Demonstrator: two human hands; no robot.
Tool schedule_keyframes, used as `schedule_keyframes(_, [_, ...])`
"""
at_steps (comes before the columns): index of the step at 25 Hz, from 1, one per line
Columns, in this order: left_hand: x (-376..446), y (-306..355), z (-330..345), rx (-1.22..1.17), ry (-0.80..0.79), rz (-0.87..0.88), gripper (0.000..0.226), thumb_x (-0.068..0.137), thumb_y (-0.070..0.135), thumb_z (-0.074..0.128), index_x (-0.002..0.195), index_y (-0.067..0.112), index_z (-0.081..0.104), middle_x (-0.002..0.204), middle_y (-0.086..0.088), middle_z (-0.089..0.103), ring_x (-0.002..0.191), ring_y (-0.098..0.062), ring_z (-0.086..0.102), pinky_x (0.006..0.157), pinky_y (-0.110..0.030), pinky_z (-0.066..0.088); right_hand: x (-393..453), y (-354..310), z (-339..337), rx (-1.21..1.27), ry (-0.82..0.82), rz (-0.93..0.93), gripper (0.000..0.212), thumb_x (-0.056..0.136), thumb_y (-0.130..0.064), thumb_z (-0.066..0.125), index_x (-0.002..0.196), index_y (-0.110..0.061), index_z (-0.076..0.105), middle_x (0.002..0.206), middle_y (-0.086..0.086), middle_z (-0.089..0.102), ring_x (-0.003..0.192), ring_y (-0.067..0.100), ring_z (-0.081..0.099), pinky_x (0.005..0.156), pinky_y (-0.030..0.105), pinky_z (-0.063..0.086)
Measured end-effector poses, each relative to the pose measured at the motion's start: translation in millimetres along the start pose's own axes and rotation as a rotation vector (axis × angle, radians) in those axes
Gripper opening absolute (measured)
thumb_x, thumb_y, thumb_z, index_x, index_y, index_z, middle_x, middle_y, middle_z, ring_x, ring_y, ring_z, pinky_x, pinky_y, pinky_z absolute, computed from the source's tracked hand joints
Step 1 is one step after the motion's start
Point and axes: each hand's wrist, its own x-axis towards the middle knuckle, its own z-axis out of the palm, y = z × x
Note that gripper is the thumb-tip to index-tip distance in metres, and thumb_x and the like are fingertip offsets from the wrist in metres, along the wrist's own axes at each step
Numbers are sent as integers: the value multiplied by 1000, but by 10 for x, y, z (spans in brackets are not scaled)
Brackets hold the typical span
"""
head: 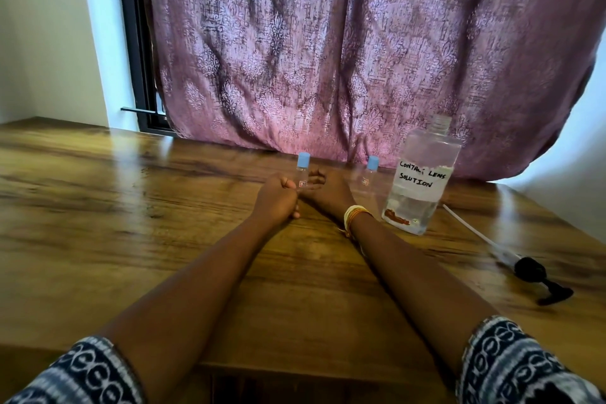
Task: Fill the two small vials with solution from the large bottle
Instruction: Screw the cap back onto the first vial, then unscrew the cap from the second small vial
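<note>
A patterned pink curtain (pixel 328 49) fills the background, hung in front of a dark window frame (pixel 134 43); below it, a wide wooden table (pixel 114 207) is seen w/ a glossy top. The large bottle (pixel 421 177) stands upright at right, cap off, neck open, hand-lettered "contact lens solution", liquid approx. a third up. Its black pump head w/ white dip tube (pixel 524 267) is laid on the table nearer the edge, apart from the bottle.

Two small vials are stood near the curtain, both capped in blue. The left vial (pixel 303 170) is flanked by both hands; the right vial (pixel 370 172) stands free, between the hands and the bottle.

The left hand (pixel 278 197) is curled loosely, thumb tip touching or just beside the vial's label. The right hand (pixel 323 188) is cupped around the vial's far side, fingers curved; firm contact can't be told.

Risks, as judged: the open bottle could be knocked by the right forearm, so solution would be spilled. The light vial could be tipped while uncapped. Narrow vial mouths could be missed on pouring w/o the pump.
</note>
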Motion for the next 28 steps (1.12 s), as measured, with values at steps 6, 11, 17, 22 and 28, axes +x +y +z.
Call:
schedule_keyframes(6, [-111, 47, 24, 29, -43, 37, 19, 83, -5, 44, 77, 12, 51, 64, -12, 52, 50, -21, 48, 46, -30, 39, -55, 164, -217, -284, 507, 80, 46, 65, -5, 66, 106, -19, 50, 113, 13, 55, 102, 30, 56, 86, 44, 54])
schedule_keyframes(11, [-147, 46, 15, 64, -127, 83, 15, 85, -2, 46, 82, 7, 58, 60, -10, 53, 49, -19, 46, 47, -27, 36, 201, 230, -159, -397, 657, 284, 83, 75, -9, 66, 144, -18, 20, 145, 22, 32, 128, 43, 39, 107, 52, 39])
schedule_keyframes(17, [-153, 38, 10, 70, -137, 87, 19, 86, -2, 48, 76, 9, 59, 58, -7, 53, 48, -17, 45, 46, -26, 36, 369, 286, -256, -205, 642, 355, 41, 93, -19, 56, 130, -9, 42, 125, 17, 58, 112, 38, 58, 93, 47, 51])
schedule_keyframes(22, [-171, 55, 3, 57, -149, 71, 13, 87, 0, 50, 84, 7, 61, 63, -9, 55, 52, -17, 48, 50, -30, 40, -164, 23, -283, -177, 307, 181, 19, 92, -16, 59, 110, -12, 54, 97, 4, 63, 91, 25, 60, 75, 35, 50])
schedule_keyframes(28, [-264, 77, 77, 30, -279, 185, 23, 83, 14, 69, 106, 13, 68, 82, -4, 70, 71, -18, 68, 72, -38, 56, -807, 3, -554, -153, -32, -53, 23, 88, -19, 68, 110, -15, 62, 91, -3, 67, 77, 4, 65, 64, 19, 51])
